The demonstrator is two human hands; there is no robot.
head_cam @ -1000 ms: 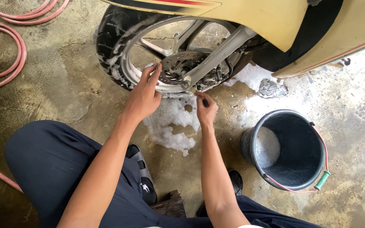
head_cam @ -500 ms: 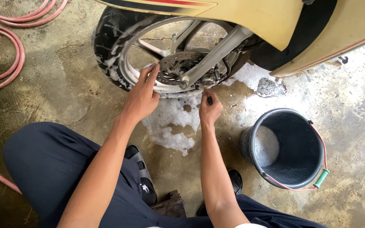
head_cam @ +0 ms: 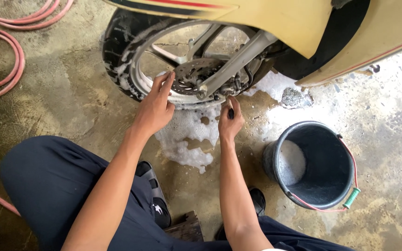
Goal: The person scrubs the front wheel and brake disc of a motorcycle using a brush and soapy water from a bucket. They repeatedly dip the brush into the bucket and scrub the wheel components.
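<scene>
1. Left hand (head_cam: 157, 104): fingers spread and extended, tips resting on the inner rim of the wheel (head_cam: 164, 60); nothing pinched or held
2. Right hand (head_cam: 230, 122): fingers curled tight round a thin dark handle (head_cam: 231, 113), seemingly a small brush; the working end points up under the wheel's lower edge and cannot be made out
3. Wheel: front of a tan scooter (head_cam: 303, 28), standing on wet concrete directly ahead of the crouched person; tyre and rim streaked with white suds, brake disc (head_cam: 196, 76) near the hub
4. Foam puddle (head_cam: 187, 139): on the floor beneath the wheel, between the two hands
5. Black bucket (head_cam: 315, 162): red wire handle, soapy water inside, standing right of the right forearm, apart from it
6. Pink hose (head_cam: 5, 46): coiled at upper left, well apart from both hands
7. Progress, judged: wheel already soaped and partly scrubbed; suds not yet rinsed, hose untouched
</scene>
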